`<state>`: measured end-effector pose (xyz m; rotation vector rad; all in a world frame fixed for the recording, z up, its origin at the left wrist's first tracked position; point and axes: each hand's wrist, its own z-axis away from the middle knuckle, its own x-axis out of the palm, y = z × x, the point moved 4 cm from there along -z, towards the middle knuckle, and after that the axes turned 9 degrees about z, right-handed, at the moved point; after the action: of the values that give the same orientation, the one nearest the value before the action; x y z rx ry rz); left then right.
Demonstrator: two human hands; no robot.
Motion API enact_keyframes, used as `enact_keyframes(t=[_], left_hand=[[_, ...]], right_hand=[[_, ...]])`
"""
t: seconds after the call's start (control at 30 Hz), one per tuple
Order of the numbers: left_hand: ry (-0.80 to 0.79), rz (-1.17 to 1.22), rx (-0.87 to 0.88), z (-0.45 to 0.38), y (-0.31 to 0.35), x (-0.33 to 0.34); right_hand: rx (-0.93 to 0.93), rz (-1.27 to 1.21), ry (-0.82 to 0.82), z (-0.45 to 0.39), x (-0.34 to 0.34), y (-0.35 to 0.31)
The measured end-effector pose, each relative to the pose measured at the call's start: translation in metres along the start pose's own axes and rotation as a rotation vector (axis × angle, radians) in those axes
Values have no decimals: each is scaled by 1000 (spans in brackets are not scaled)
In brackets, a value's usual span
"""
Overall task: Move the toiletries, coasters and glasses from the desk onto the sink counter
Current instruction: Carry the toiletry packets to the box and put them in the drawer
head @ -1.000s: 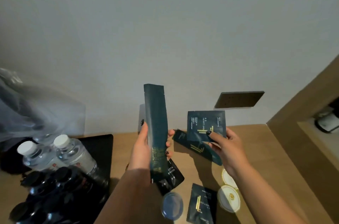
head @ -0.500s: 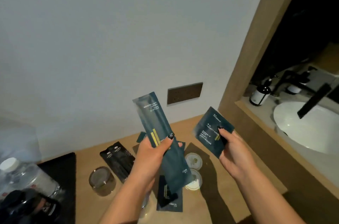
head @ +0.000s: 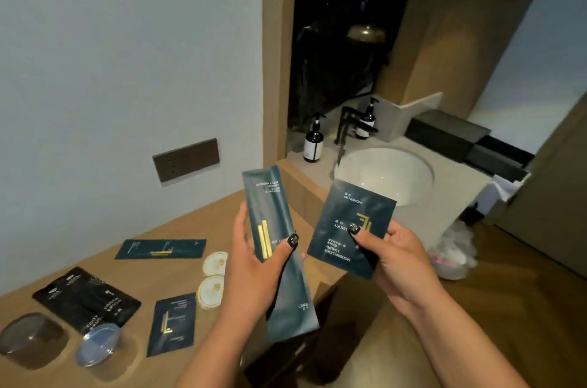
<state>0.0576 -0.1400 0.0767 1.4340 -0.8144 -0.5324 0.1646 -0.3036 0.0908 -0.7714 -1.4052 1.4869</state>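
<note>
Above the bench edge, the left hand (head: 254, 270) grips the comb packet (head: 279, 248), fingers curled round it; the right hand (head: 397, 257) pinches the shower-cap sachet (head: 346, 225) (neither delivered); at nine o'clock, sachets (head: 160, 248), coasters (head: 211, 287) and glasses (head: 95, 344) still await the sink counter (head: 457, 165).

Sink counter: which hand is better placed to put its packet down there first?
Probably the right hand. It holds the shower cap packet nearest the sink counter, beside the basin. The left hand with the comb packet is above the desk.
</note>
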Motion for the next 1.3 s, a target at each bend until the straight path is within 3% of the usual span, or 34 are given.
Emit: enact_keyframes(t=[0.13, 0.23, 0.43, 0.63, 0.93, 1.3], left_hand=[[-90, -148, 165, 26, -9, 61], [-120, -155, 158, 38, -22, 99], [-368, 27, -6, 64, -31, 173], [-489, 147, -154, 61, -45, 218], [-386, 201, -314, -22, -84, 283], [-517, 306, -440, -118, -100, 388]], right_hand=[[-52, 63, 72, 30, -63, -15], [-92, 138, 132, 49, -101, -23], [-87, 160, 237, 67, -156, -25], [-50, 163, 302, 55, -188, -13], [19, 227, 368, -24, -218, -4], [-55, 247, 548, -121, -285, -30]])
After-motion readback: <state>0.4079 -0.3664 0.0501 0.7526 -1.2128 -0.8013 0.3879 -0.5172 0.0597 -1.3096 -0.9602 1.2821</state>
